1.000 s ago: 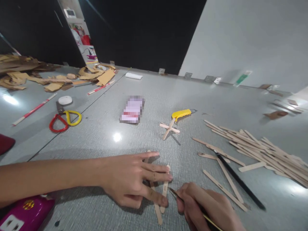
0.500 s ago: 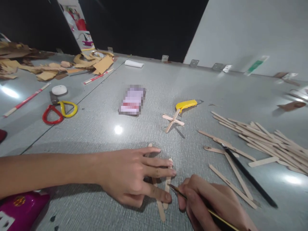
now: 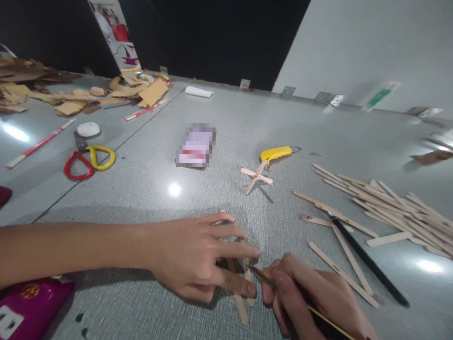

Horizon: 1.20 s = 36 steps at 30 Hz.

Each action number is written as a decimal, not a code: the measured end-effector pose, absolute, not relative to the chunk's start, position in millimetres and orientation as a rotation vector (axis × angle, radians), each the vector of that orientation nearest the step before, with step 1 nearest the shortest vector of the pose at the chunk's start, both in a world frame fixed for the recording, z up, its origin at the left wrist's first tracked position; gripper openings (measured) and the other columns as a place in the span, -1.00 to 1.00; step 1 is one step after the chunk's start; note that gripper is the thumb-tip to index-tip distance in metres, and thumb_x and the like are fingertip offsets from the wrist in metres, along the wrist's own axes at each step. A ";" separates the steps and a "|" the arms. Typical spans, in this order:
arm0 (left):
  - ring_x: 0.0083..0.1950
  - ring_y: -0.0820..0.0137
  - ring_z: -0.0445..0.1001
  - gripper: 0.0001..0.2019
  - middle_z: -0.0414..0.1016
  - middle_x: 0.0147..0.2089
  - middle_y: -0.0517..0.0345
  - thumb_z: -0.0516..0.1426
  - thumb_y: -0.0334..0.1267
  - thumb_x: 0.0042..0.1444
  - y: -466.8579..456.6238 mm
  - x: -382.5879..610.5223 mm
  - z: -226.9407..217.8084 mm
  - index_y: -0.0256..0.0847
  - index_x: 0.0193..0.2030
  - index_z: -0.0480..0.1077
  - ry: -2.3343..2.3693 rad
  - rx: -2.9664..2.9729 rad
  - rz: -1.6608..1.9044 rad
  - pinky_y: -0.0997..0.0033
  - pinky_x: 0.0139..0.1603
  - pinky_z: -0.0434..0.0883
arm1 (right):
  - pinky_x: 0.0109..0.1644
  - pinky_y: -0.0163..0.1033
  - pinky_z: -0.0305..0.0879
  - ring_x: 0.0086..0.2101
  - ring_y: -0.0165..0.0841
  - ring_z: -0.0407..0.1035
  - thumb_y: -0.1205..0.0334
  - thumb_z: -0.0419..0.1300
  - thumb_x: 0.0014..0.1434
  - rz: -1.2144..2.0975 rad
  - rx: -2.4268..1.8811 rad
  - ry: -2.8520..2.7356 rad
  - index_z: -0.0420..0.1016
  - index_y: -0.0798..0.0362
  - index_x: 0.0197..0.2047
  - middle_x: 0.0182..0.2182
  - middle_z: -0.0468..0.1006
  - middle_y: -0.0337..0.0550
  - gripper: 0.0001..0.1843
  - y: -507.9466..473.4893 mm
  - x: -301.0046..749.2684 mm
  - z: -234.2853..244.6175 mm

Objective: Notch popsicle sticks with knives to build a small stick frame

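While the craft sticks (image 3: 242, 309) lie side by side on the grey table (image 3: 148, 198) near its front edge, the left hand (image 3: 193, 257) rests flat over them, its grip open, fingers spread and pressing the sticks down rather than closing round them. Only the sticks' near ends and one far tip show past the fingers. Just to their right, the right hand (image 3: 311, 297) has its grip closed on a thin pencil (image 3: 264, 279), whose tip touches one stick beside the left fingertips; its rear end is cut off by the lower edge. Farther out lie a black pen (image 3: 364, 259) across loose sticks, a heap of sticks (image 3: 389, 208), a small glued stick cross (image 3: 256, 175) touching a yellow utility knife (image 3: 276, 153), and scissors (image 3: 88, 160) well to the left. A magenta object (image 3: 31, 307) at the lower left corner is cut off and hard to identify
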State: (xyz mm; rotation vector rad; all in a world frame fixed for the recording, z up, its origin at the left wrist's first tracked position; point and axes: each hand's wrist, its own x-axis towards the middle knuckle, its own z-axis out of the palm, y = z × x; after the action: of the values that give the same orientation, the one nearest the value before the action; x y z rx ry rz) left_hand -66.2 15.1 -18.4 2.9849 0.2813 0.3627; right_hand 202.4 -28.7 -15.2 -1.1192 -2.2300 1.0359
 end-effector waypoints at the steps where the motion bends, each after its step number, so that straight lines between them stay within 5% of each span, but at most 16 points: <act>1: 0.26 0.07 0.36 -0.55 0.33 0.40 -0.05 0.04 -0.22 0.36 15.3 -65.9 -18.2 0.04 0.35 0.42 0.282 2.980 0.355 -0.16 0.30 0.31 | -0.57 -0.33 0.21 -0.68 -0.46 0.34 0.26 -0.10 0.57 1.024 -1.122 -2.234 0.27 -0.09 -0.33 -0.65 0.39 -0.42 -0.63 -29.2 202.0 -15.1; 14: 0.12 0.10 0.36 -0.54 0.39 0.21 -0.03 0.06 -0.19 0.37 17.1 -63.6 -14.8 0.06 0.39 0.36 0.308 2.941 0.336 -0.09 0.30 0.32 | -0.56 -0.31 0.14 -0.67 -0.48 0.27 0.27 -0.11 0.56 0.948 -1.130 -2.286 0.21 -0.07 -0.37 -0.63 0.34 -0.42 -0.61 -28.1 197.9 -14.2; 36: 0.13 0.10 0.33 -0.55 0.38 0.20 -0.03 0.04 -0.18 0.39 17.3 -63.4 -16.2 0.05 0.38 0.38 0.322 2.899 0.351 -0.05 0.31 0.30 | -0.55 -0.32 0.16 -0.64 -0.48 0.27 0.40 -0.09 0.50 0.731 -0.942 -2.452 0.24 -0.05 -0.31 -0.56 0.38 -0.37 -0.68 -27.3 202.2 -14.6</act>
State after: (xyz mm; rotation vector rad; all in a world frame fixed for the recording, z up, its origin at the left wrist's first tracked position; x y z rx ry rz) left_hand -63.4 17.3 -16.2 2.8988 0.3222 0.3510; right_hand 202.2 -27.3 -14.6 -0.9422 -2.4519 0.7310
